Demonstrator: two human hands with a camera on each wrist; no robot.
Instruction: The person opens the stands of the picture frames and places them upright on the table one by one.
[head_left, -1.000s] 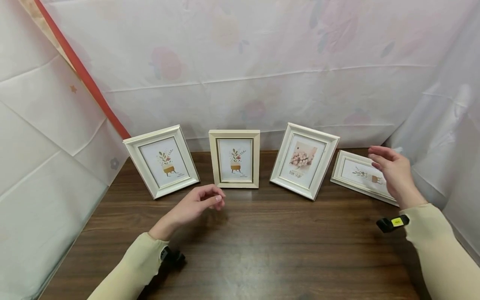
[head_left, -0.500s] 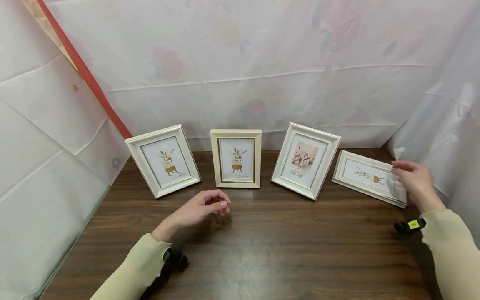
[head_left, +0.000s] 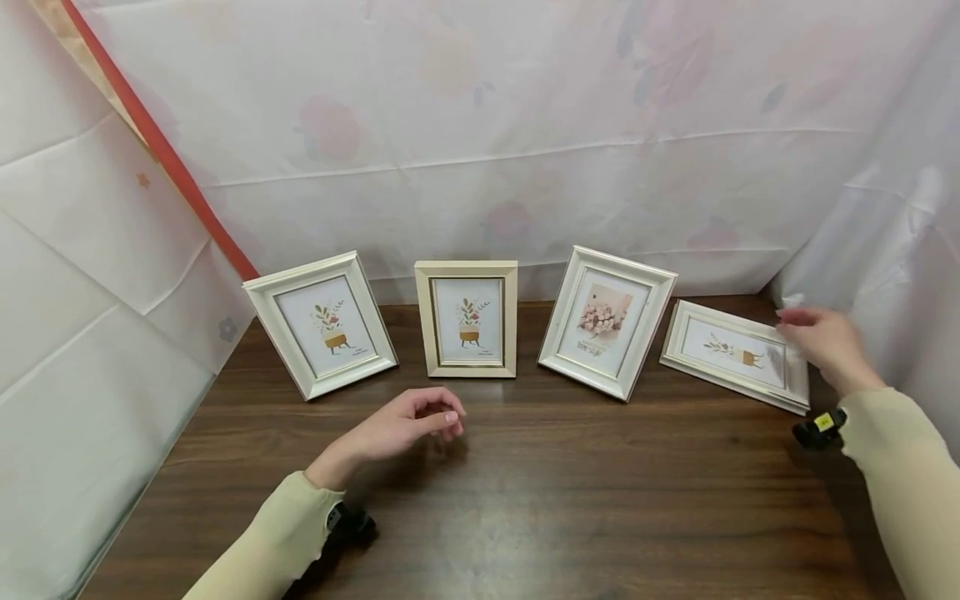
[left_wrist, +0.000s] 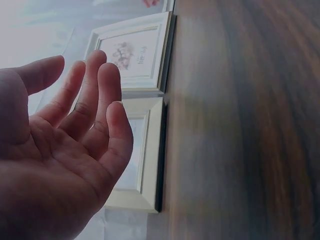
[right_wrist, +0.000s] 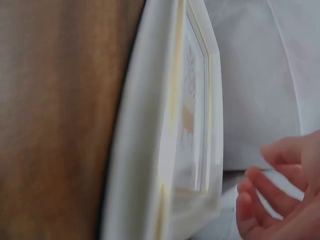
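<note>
At the far right of the head view, a white picture frame (head_left: 731,357) lies flat, its plant picture facing up. My right hand (head_left: 832,348) hovers at that frame's right end, fingers loosely bent. In the right wrist view the fingers (right_wrist: 272,192) stand apart from the frame's edge (right_wrist: 210,200) and hold nothing. My left hand (head_left: 393,429) hangs over the table, relaxed and holding nothing, in front of an upright cream picture frame (head_left: 510,321). Its palm and gently bent fingers (left_wrist: 90,105) show in the left wrist view.
Another white frame (head_left: 288,333) stands upright on the left, angled inward. A white frame with a flower photo (head_left: 551,350) stands between the cream one and the lying one. Pale cloth (head_left: 540,125) hangs behind the dark wooden table (head_left: 570,492).
My right hand has moved right, from over the lying frame to its right end, uncovering more of it. My left hand has drifted slightly right and toward me. The frames have stayed put.
</note>
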